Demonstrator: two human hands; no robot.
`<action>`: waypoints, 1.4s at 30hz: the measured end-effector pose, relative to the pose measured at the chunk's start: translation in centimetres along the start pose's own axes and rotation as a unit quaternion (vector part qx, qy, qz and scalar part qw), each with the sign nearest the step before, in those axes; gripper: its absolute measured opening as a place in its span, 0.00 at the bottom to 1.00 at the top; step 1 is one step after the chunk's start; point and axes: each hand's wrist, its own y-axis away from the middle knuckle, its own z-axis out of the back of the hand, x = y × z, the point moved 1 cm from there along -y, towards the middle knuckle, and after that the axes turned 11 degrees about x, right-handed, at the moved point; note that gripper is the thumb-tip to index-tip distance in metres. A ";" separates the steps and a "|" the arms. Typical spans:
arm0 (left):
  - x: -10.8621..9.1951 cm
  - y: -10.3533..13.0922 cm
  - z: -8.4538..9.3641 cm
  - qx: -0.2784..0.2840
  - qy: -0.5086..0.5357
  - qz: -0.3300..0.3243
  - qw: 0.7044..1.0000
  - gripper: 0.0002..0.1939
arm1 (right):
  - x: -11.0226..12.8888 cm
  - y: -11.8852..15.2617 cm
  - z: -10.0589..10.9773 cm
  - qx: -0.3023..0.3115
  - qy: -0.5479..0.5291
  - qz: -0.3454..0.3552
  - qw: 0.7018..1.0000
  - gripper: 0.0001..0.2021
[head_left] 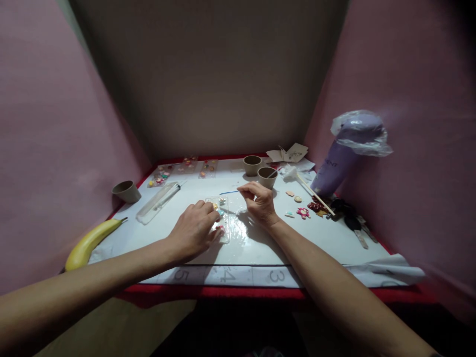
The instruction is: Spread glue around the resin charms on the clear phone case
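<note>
A clear phone case (225,233) lies flat in the middle of the table, with several small coloured charms (222,201) on it. Bent over its left side, my left hand (195,229) has its fingers and thumb closed at the case, partly covering the charms. My right hand (258,201) pinches a thin blue stick (228,192) between thumb and fingertips. The stick points left, just above the far edge of the case. A shiny wet-looking patch (240,230) spreads over the white sheet beside the case.
Two brown cups (267,178) stand at the back, and a third cup (126,191) at left. A banana (92,242), a long clear tray (156,204), loose charms (303,213), a wooden stick (316,194), keys (360,233) and a purple bottle (336,161) surround the hands. Pink walls flank the table.
</note>
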 end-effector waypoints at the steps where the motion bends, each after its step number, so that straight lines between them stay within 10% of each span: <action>1: -0.1 0.1 0.0 -0.002 0.000 -0.004 1.000 0.05 | 0.0 0.0 0.0 0.002 0.000 -0.002 1.000 0.09; 16: -2.0 2.9 -0.7 -0.212 0.089 -0.100 0.968 0.09 | 0.2 0.0 0.0 0.006 -0.018 0.008 1.000 0.09; 28: 4.9 -1.2 -0.2 -0.355 0.280 0.056 0.890 0.08 | 0.7 -0.2 0.3 0.024 -0.020 -0.014 0.999 0.06; 42: 9.5 -3.2 -3.1 -0.334 0.234 0.153 0.900 0.11 | 1.2 0.0 -0.2 0.038 -0.016 -0.045 0.998 0.05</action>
